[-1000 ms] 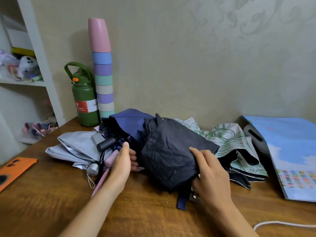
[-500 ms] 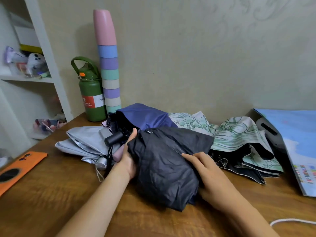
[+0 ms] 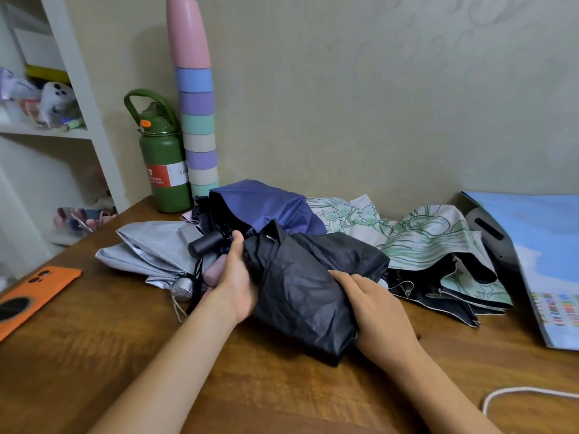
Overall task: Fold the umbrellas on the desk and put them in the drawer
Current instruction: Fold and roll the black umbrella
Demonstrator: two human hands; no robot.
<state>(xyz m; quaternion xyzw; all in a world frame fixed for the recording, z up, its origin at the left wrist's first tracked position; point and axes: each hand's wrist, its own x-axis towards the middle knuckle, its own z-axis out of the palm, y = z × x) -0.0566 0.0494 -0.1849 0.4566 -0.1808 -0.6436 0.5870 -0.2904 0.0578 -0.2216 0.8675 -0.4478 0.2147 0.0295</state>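
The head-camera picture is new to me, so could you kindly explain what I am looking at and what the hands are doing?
There is no machine here: a person wears a wide-angle camera on the head, looking forward and down at their own bare hands. On the brown wooden desk lies a pile of collapsed umbrellas: a black fabric umbrella in front, a navy blue one behind it, a silver-grey one to the left, and a white one with green line drawings to the right. The left hand grips one end of the black umbrella and the right hand wraps round its other end. An orange phone and a green metal bottle stand by.
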